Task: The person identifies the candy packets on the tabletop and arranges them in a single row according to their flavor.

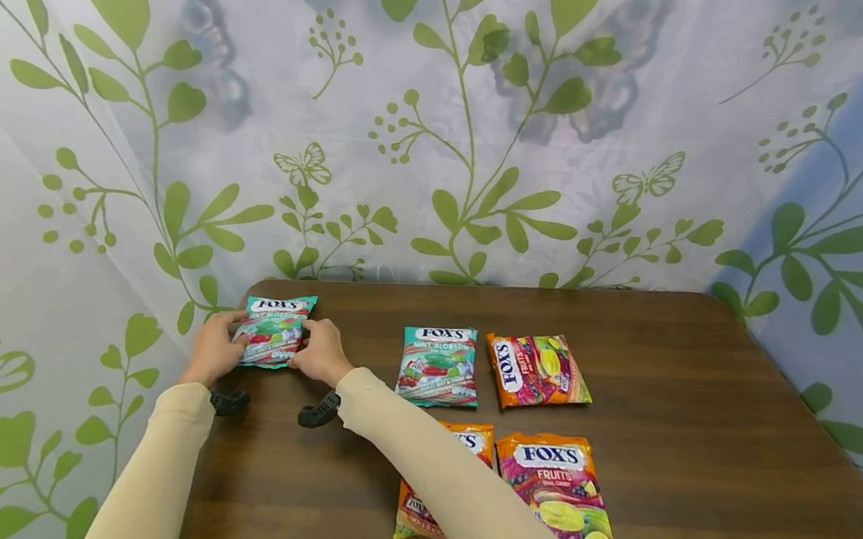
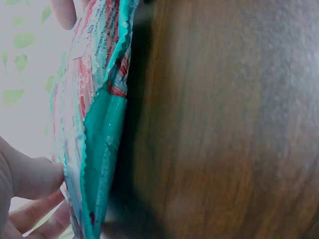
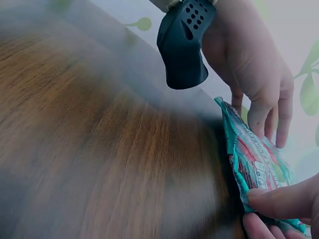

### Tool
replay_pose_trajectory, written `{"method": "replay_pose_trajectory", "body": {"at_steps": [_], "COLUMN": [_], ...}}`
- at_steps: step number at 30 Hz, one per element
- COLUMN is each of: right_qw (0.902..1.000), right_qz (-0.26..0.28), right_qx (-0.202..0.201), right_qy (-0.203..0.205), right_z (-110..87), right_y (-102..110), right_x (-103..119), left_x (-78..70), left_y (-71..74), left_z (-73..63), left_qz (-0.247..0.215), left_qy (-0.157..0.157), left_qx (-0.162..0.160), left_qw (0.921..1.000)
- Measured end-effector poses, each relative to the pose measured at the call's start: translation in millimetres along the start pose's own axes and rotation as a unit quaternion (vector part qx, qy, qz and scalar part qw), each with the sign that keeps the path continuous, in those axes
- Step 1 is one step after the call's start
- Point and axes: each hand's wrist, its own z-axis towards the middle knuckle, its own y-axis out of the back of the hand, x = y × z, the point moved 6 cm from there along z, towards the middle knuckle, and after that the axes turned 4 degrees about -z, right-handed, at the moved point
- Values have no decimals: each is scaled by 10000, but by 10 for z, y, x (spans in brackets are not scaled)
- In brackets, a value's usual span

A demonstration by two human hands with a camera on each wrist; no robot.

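A teal Fox's Mint Blossom candy bag (image 1: 274, 331) is at the far left corner of the brown table, its printed face up. My left hand (image 1: 217, 345) grips its left side; in the left wrist view the thumb (image 2: 37, 177) lies on the bag, with fingers behind the edge. On the opposite side my right hand (image 1: 322, 352) pinches the bag, thumb over and fingertips under its edge in the right wrist view. That view also shows the left hand's fingers bent down onto the bag (image 3: 254, 159). Both hands hold it close over the wood.
Another teal Mint Blossom bag (image 1: 440, 365) lies mid-table, with an orange Fox's Fruits bag (image 1: 539, 369) to its right. Nearer me are two more orange bags, one upright-facing (image 1: 555, 486) and one (image 1: 418, 512) partly hidden under my right forearm. A leaf-patterned curtain (image 1: 422, 136) hangs behind the table (image 1: 682, 419).
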Motion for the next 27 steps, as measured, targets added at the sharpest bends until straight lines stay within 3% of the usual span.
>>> {"method": "replay_pose_trajectory", "body": {"at_steps": [7,11,20,27], "right_qw": [9991,9979,9973,9971], "right_qz": [273,533,88,206], "right_qx": [-219,-161,-59,132], "right_qy": [257,342,720,718], "right_z": [-76,-157,-342,-606], "right_y": [202,343,749,983], "right_x": [18,16,35,9], "left_x": [-276,-488,-951,-1262], "left_y": [49,50,-21,-144], "left_z": [-8,-8,25,-113], "left_qz": [-64,-234,-547,-1037], "left_qy": [-556,-600,-413,-431], "left_qx": [-408,-345,617,1258], "left_qw": [9976,9973,9957,9857]}}
